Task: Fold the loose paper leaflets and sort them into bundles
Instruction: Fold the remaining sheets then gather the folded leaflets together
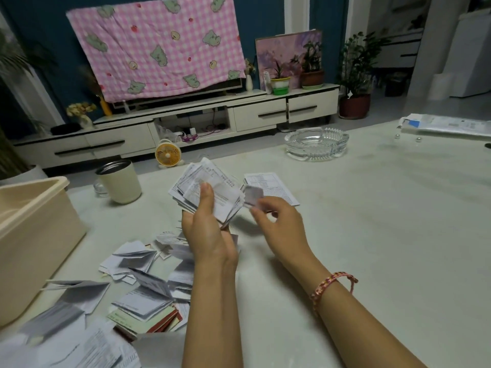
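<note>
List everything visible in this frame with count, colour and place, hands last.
table: one, pale, fills the foreground
leaflet stack: one, white, held up mid-frame
folded leaflet: one, white, right of stack
flat leaflet: one, white, on table behind hands
loose leaflets: many, white, some green, front left
tub: one, beige, left edge
cup: one, cream, right of tub
ashtray: one, clear glass, far table
fan: one, yellow, floor
checked cloth: one, pink, back wall
left hand: grips leaflet stack
right hand: pinches folded leaflet

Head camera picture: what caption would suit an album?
Left hand grips a bundle of folded leaflets while the right hand pinches one small folded leaflet beside it.
</note>
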The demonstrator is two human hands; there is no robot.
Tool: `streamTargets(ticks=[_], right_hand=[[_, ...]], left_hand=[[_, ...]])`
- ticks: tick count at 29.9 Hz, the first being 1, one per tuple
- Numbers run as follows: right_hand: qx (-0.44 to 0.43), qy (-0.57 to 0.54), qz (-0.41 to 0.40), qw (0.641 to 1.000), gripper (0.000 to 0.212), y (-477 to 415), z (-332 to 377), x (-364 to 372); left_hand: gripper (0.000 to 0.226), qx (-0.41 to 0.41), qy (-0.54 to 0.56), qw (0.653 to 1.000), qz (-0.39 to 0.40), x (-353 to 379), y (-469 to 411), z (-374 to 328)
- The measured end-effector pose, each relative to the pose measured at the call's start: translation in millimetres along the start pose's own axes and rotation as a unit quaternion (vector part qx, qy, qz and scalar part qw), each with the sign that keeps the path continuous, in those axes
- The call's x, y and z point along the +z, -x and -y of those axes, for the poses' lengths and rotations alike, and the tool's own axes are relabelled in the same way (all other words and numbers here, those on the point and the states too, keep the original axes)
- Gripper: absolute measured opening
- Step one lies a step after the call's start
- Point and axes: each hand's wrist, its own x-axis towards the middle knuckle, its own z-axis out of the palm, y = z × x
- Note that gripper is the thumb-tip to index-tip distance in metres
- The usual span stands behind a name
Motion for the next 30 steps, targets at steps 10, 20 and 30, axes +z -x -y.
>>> streamTargets(ticks=[10,20,30], right_hand=[[0.336,-0.475,-0.1,0.807,0.009,-3.7,22.2,-41.1],[0.309,-0.587,-0.08,0.744,0.032,-12.9,21.2,-61.8],[0.255,-0.471,-0.008,0.845,0.043,-11.1,19.8,-75.2]], left_hand=[[0.024,-0.112,0.045,0.986,0.114,1.8,11.6,6.1],[0.012,-0.121,-0.052,0.988,0.085,3.4,10.0,21.1],[0.033,-0.08,-0.142,0.984,0.072,6.6,12.9,28.5]])
